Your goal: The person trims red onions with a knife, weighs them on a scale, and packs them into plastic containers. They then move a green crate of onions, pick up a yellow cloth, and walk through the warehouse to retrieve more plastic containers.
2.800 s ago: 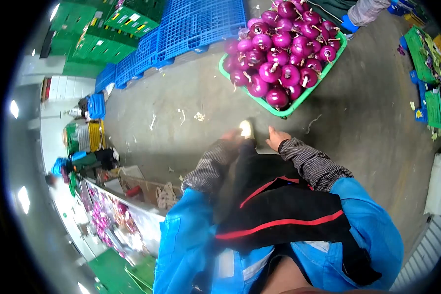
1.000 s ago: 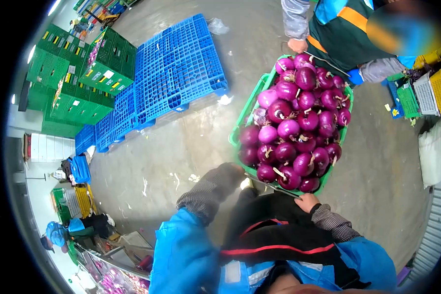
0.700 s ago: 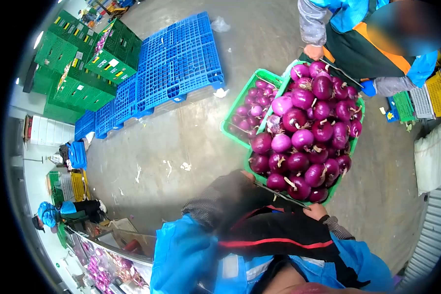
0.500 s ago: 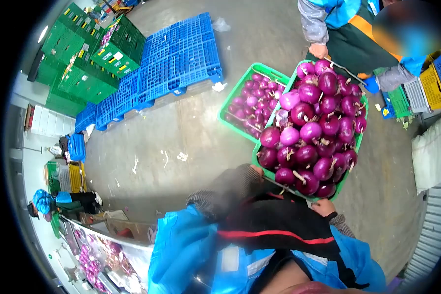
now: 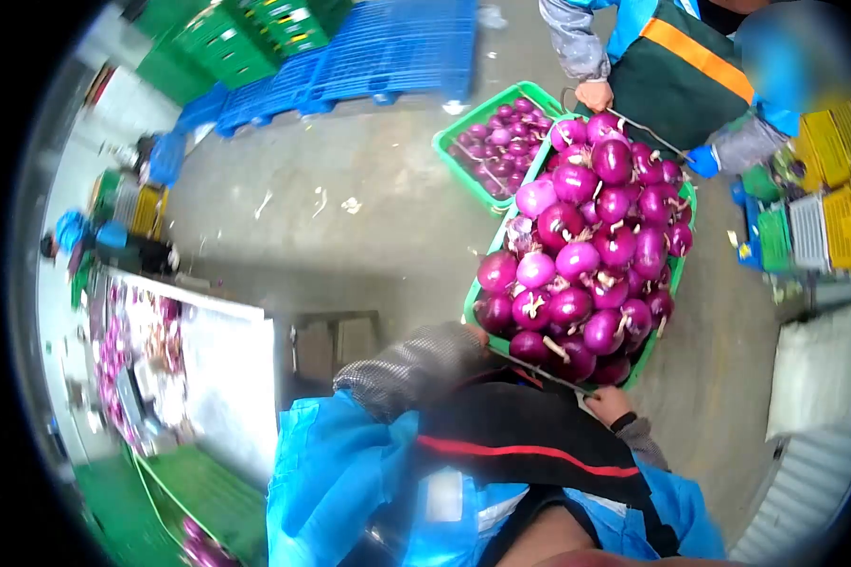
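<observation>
A large green crate [image 5: 470, 300] heaped with red onions [image 5: 577, 255] is in front of my body. Along its near end runs a thin handle [image 5: 544, 371]. My left hand [image 5: 478, 335], partly hidden by its grey sleeve, closes round the handle near the left corner. My right hand [image 5: 610, 405] grips it near the right corner. At the far end, a co-worker's bare hand [image 5: 595, 95] and blue-gloved hand [image 5: 703, 162] hold another thin handle [image 5: 648, 130]. A smaller green crate [image 5: 454, 168] of small red onions sits beside the large one, partly covered by it.
Blue pallets [image 5: 388, 57] with stacked green crates [image 5: 222, 42] stand at upper left. At left is a white table [image 5: 227, 369] with onions and peelings, with a dark stand [image 5: 336, 326] beside it. Another person [image 5: 113, 241] stands beyond. Coloured crates [image 5: 823, 217] and a white bundle [image 5: 818, 373] are at right.
The pallets and floor scraps have shifted upward in view, and more of the white table shows at lower left. The large crate sits slightly higher and further left, still held at both ends.
</observation>
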Available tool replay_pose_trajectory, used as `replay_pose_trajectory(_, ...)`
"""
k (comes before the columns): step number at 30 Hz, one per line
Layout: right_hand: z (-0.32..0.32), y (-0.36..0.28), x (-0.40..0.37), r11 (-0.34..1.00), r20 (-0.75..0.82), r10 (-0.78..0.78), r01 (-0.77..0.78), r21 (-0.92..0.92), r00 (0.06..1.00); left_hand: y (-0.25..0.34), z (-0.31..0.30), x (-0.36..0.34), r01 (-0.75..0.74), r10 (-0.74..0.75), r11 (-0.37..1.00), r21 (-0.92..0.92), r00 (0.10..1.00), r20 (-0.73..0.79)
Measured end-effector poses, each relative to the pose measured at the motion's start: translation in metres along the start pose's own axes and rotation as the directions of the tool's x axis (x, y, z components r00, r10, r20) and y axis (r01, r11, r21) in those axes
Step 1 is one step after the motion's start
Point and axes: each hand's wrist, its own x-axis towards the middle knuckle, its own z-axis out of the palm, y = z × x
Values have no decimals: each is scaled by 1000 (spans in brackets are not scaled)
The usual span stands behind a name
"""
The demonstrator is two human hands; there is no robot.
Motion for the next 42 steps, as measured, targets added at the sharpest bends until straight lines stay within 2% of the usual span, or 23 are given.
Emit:
replay_pose_trajectory(2,-33,9,11,997,48,-62,63,-37,997,5,3,-7,75,-75,997,-20,997,-7)
replay_pose_trajectory(3,-31,32,33,993,86,-119,118,14,989,6,8,-14,118,-117,993,-29,993,22)
replay_pose_trajectory(6,-80,32,38,989,165,-141,144,-8,976,9,17,-46,219,-217,973,-78,976,38)
replay_pose_trajectory(8,-100,44,44,974,182,-223,228,-6,958,15,22,-59,267,-263,958,-110,964,49)
replay_pose_trajectory(9,-118,39,45,971,202,-235,239,2,951,25,5,-62,280,-277,952,-122,960,43)
replay_pose_trajectory(10,-61,60,47,972,184,-234,225,65,955,12,38,-63,277,-271,957,-89,960,70)
replay_pose_trajectory(12,-44,74,53,964,187,-266,263,39,946,15,57,-62,286,-282,953,-96,958,56)
replay_pose_trajectory(16,-88,59,31,954,238,-297,296,43,925,45,47,-66,298,-292,943,-148,954,60)
replay_pose_trajectory(22,-114,58,9,939,184,-340,343,17,922,68,75,-76,272,-268,949,-161,962,47)
replay_pose_trajectory(24,-115,66,-13,921,147,-384,389,-7,912,82,86,-91,267,-263,950,-161,964,46)
replay_pose_trajectory(29,-138,111,-35,878,250,-463,479,-2,850,136,106,-133,288,-286,944,-159,957,40)
replay_pose_trajectory(31,-149,83,-69,886,259,-448,464,0,856,168,81,-161,296,-294,947,-127,955,34)
replay_pose_trajectory(32,-152,84,-80,839,232,-523,544,-31,820,194,56,-179,339,-340,934,-110,940,13)
replay_pose_trajectory(34,-168,60,-104,862,316,-486,507,17,815,252,4,-204,458,-465,884,-97,883,-64)
replay_pose_trajectory(36,-171,52,-129,842,335,-518,539,35,787,282,-29,-237,466,-467,881,-83,884,12)
replay_pose_trajectory(37,-168,55,-138,772,288,-615,635,32,734,306,-50,-253,489,-488,871,-58,872,32)
replay_pose_trajectory(38,-159,65,-137,706,239,-695,707,43,679,317,-61,-258,497,-496,868,-9,867,46)
replay_pose_trajectory(40,-178,37,-177,790,329,-598,606,92,731,330,-64,-283,509,-510,860,31,857,77)
replay_pose_trajectory(41,-171,48,-173,706,257,-693,706,51,674,334,-65,-293,492,-495,869,57,867,52)
replay_pose_trajectory(42,-172,44,-185,691,239,-700,723,-8,673,341,-63,-307,473,-476,878,80,879,34)
